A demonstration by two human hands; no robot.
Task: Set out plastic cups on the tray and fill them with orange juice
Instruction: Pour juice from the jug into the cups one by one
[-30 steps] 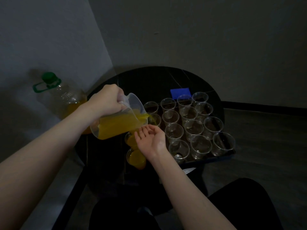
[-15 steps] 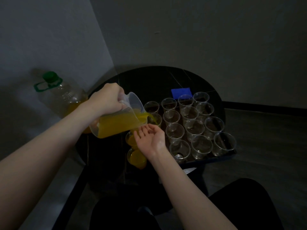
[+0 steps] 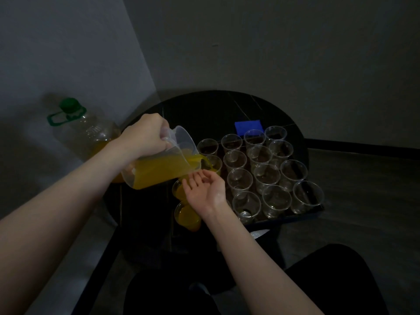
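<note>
My left hand [image 3: 145, 137] grips a clear plastic jug [image 3: 163, 164] of orange juice, tilted so its spout hangs over a cup [image 3: 214, 164] in the tray's left column. My right hand [image 3: 205, 189] lies palm up with relaxed fingers just under the spout, holding nothing. Two cups full of juice stand below it, one [image 3: 178, 189] partly hidden by the hand and one [image 3: 187, 215] nearer me. Several empty clear cups [image 3: 267, 176] stand in rows on the dark tray [image 3: 318, 209].
The tray sits on a round black table [image 3: 204, 110] in a room corner. A large bottle [image 3: 91, 137] with a green cap, partly full of juice, stands at the left. A blue square [image 3: 248, 126] lies behind the cups. My dark-clothed legs are below.
The jug has tipped slightly further toward the cup and juice has reached the spout. My right hand has stayed palm up below it.
</note>
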